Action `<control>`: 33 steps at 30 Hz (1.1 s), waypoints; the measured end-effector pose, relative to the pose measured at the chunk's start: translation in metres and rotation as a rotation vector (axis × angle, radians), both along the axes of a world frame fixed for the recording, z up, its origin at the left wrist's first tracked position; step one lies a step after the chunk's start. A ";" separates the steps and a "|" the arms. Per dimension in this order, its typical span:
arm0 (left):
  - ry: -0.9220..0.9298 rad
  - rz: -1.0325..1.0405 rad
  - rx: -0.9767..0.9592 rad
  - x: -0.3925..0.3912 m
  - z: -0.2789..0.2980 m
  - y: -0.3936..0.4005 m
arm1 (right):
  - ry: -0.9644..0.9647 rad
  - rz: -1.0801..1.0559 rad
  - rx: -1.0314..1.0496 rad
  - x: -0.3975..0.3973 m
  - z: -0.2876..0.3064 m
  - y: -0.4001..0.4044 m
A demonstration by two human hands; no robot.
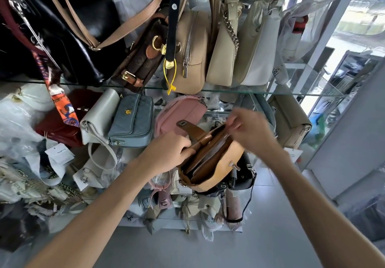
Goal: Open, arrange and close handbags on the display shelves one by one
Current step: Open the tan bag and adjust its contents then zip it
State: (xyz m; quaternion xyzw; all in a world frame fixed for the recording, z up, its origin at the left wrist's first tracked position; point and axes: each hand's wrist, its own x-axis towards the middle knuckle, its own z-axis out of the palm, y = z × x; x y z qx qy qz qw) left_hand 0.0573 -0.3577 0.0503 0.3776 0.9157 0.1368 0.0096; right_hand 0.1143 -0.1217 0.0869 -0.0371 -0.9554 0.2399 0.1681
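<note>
The tan handbag (210,159) is held in the air just in front of the lower glass shelf (239,112), its top open and the zip lines showing. The left hand (166,153) curls round the bag's near-left edge by the brown strap flap (193,129). The right hand (250,132) pinches at the far end of the opening, probably the zip pull, though blur hides it. The bag looks light and soft-sided, so it should sag unless held by the stiff rim. The pink bag (183,113) sits just behind and the black bag (243,176) touches underneath. Open room lies near, over the floor; the upper shelf edge (229,90) hangs close above.
</note>
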 end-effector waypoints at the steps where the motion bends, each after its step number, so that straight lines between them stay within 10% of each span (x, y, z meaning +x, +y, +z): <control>1: 0.000 0.003 -0.010 0.000 -0.002 -0.005 | 0.111 -0.096 -0.035 -0.002 0.005 0.017; 11: -0.048 0.216 0.128 0.000 -0.009 0.010 | 0.286 -0.105 -0.053 -0.007 -0.017 0.023; 18: -0.105 0.261 0.178 -0.009 0.008 0.032 | -0.029 0.100 0.328 0.000 -0.045 -0.005; 24: -0.172 0.123 -0.108 -0.024 0.011 0.031 | -0.153 0.158 0.329 0.001 -0.043 -0.003; 33: -0.028 0.317 0.015 -0.067 0.016 0.025 | -0.076 0.274 0.182 0.001 -0.051 0.008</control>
